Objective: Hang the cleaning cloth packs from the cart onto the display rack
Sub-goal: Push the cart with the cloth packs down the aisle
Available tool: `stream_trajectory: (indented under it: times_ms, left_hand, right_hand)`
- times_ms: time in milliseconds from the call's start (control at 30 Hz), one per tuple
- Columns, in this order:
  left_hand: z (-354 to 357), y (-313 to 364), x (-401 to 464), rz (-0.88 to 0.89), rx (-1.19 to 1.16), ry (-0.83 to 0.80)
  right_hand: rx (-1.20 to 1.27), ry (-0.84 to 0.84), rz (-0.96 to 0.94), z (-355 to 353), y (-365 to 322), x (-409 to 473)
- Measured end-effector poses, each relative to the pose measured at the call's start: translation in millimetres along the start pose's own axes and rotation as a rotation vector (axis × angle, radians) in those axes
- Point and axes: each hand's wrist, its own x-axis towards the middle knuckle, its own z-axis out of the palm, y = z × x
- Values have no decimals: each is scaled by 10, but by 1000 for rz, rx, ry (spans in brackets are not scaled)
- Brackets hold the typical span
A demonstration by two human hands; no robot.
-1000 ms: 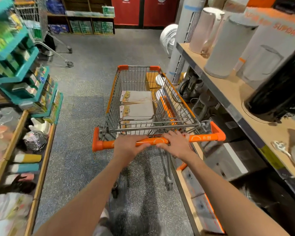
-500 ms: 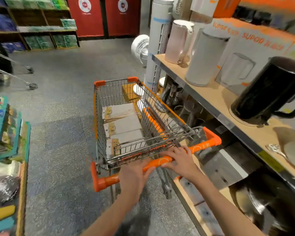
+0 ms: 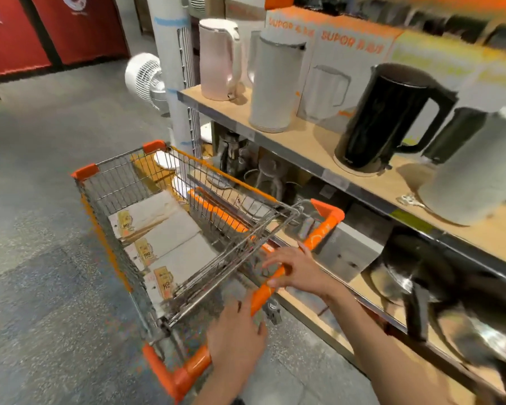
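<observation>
Two hands are seen on the orange handle [image 3: 278, 283] of a wire shopping cart [image 3: 123, 229]. Head view: compared with half a second earlier, the cart is swung further, its front now angled toward the upper left and its handle running diagonally from lower left to upper right. The shelf unit [image 3: 313, 147] on the right is brought closer and fills more of the frame; the teal racks formerly seen at the left edge are gone from view. The left hand [image 3: 237, 343] is laid over the lower part of the handle, fingers bent around it. The right hand [image 3: 298, 270] is set higher on the bar, fingers loosely spread and only partly curled, the thumb under the bar; a firm grip cannot be confirmed.

Three cleaning cloth packs [image 3: 158, 226] are lying flat in a row on the cart floor, pale with yellow label patches at their left ends; the print on them is too blurred to be read.

On the shelf, a pink kettle [image 3: 219, 59], a white kettle [image 3: 275, 83] and a black kettle [image 3: 389, 118] are stood upright. Behind them, white boxes [image 3: 348, 68] are marked "SUPOR" in orange, followed by characters that cannot be read. A small white fan [image 3: 145, 78] is noted on the floor past the shelf end, with red panels [image 3: 70, 27] at the far wall.
</observation>
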Motion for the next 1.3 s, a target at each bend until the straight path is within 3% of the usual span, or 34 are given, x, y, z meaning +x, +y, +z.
stream_trajectory:
  times_ms: [533, 733, 900, 1067, 1300]
  left_hand:
    - [-135, 40, 126, 8, -201, -198]
    - [-248, -135, 433, 203, -334, -336]
    - [-392, -386, 632, 432, -369, -394]
    - [-550, -850, 829, 610, -293, -404]
    - [-718, -1188, 925, 677, -314, -391]
  right_hand:
    - [52, 27, 18, -22, 132, 37]
    - [152, 103, 168, 56, 24, -60]
    - [347, 314, 366, 202, -271, -100]
    - [287, 596, 629, 676, -789, 78]
    - [309, 824, 865, 1271, -1508, 12]
